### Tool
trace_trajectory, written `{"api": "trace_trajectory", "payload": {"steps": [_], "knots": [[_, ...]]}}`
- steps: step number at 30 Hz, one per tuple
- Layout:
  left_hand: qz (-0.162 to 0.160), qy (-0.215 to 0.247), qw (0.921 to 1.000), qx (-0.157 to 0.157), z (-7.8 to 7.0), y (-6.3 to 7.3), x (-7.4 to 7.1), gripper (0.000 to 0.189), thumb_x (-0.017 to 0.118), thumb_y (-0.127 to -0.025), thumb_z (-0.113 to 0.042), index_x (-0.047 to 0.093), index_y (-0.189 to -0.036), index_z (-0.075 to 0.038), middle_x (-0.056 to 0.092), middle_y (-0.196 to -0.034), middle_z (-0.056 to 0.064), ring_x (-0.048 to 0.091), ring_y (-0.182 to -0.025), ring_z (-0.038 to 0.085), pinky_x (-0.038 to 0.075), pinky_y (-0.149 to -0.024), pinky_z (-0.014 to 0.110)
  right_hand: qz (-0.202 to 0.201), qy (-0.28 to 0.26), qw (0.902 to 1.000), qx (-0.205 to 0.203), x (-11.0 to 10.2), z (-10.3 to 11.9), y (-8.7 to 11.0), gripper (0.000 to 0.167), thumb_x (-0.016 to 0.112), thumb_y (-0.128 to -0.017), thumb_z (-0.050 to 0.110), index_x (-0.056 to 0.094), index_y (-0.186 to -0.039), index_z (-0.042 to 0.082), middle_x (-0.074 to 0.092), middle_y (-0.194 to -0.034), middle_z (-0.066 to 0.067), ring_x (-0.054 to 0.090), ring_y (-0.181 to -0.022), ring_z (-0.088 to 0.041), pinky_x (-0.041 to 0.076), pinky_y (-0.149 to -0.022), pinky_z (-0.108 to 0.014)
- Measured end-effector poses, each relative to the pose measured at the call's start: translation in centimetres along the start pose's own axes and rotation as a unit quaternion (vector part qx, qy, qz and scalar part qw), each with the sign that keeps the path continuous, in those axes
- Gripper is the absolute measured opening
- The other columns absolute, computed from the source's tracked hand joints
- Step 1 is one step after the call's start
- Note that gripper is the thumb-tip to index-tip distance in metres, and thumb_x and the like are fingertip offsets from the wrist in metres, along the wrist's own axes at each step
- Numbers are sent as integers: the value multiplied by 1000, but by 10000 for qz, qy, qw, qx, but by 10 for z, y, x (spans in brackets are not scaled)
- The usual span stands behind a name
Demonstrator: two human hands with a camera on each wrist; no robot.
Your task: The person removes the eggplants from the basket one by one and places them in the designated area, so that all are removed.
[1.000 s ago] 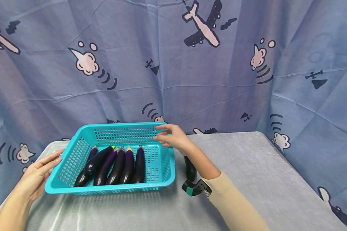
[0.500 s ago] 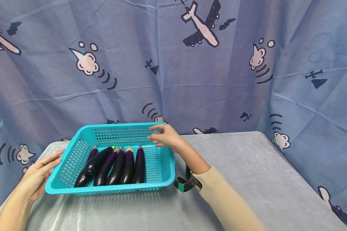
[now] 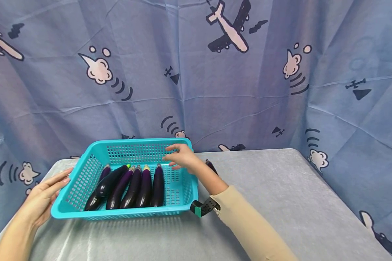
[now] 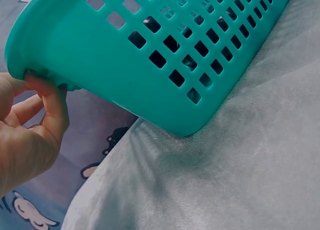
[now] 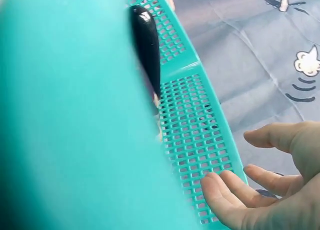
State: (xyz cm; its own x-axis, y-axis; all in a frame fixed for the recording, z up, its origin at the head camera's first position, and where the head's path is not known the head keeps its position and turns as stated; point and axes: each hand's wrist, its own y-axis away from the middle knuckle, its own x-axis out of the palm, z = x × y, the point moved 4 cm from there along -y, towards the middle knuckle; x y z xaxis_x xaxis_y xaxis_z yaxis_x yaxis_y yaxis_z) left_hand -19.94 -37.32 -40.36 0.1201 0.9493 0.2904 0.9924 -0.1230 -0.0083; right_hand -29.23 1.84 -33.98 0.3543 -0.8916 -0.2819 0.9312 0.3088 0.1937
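A turquoise plastic basket (image 3: pixel 124 214) holds several dark purple eggplants (image 3: pixel 145 188), lying side by side with one resting partly on its neighbours. At its left end my left hand (image 3: pixel 42 199) grips the rim; the left wrist view shows its fingers (image 4: pixel 56 110) hooked under the basket's edge. My right hand (image 3: pixel 182 158) hovers over the right end of the basket, fingers loosely spread and holding nothing. Another eggplant (image 3: pixel 211 166) lies on the table right of the basket, mostly hidden by my right forearm.
The basket stands on a grey cloth-covered table (image 3: pixel 264 203). A blue curtain (image 3: pixel 241 90) printed with planes hangs close behind the table and along its right side. A black strap (image 3: pixel 204 207) is on my right wrist.
My right hand has shifted left and slightly down over the basket. Its forearm now covers a different part of the loose eggplant, showing the stem end. My left hand and the basket keep their place.
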Motion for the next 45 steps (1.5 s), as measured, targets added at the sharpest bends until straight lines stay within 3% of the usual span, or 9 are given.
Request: {"api": "trace_trajectory", "payload": {"steps": [18, 25, 34, 45], "knots": [[-92, -47, 9999, 67, 1, -2, 2, 48, 43, -113, -2, 78, -122, -34, 72, -118, -18, 74, -98, 9, 64, -75, 29, -178, -151, 9978, 621, 33, -29, -3, 50, 75, -97, 6, 57, -144, -1, 63, -132, -24, 62, -125, -45, 57, -102, -54], [-136, -50, 9999, -4, 1, -2, 2, 48, 44, -113, -3, 78, -121, -35, 72, -116, -18, 74, -96, 9, 64, -74, 30, 230, -144, 9945, 1014, 35, -32, -3, 57, 76, -96, 6, 53, -148, 2, 59, -139, -27, 63, -124, -47, 60, -97, -55], [-175, -152, 9997, 10, 2, 0, -1, 46, 46, -113, -4, 77, -122, -37, 70, -118, -22, 74, -97, 8, 64, -74, 29, 591, 109, 9873, 1472, 42, -37, -7, 62, 77, -94, 3, 51, -150, 6, 56, -141, -25, 69, -110, -45, 62, -90, -56], [-252, -55, 9996, 74, 2, 1, 0, 46, 45, -112, -2, 78, -123, -34, 66, -118, -25, 75, -96, 9, 64, -74, 29, 702, 315, 9859, 1483, 50, -35, -5, 73, 78, -91, -6, 45, -155, 9, 57, -133, -26, 70, -100, -43, 63, -86, -56]]}}
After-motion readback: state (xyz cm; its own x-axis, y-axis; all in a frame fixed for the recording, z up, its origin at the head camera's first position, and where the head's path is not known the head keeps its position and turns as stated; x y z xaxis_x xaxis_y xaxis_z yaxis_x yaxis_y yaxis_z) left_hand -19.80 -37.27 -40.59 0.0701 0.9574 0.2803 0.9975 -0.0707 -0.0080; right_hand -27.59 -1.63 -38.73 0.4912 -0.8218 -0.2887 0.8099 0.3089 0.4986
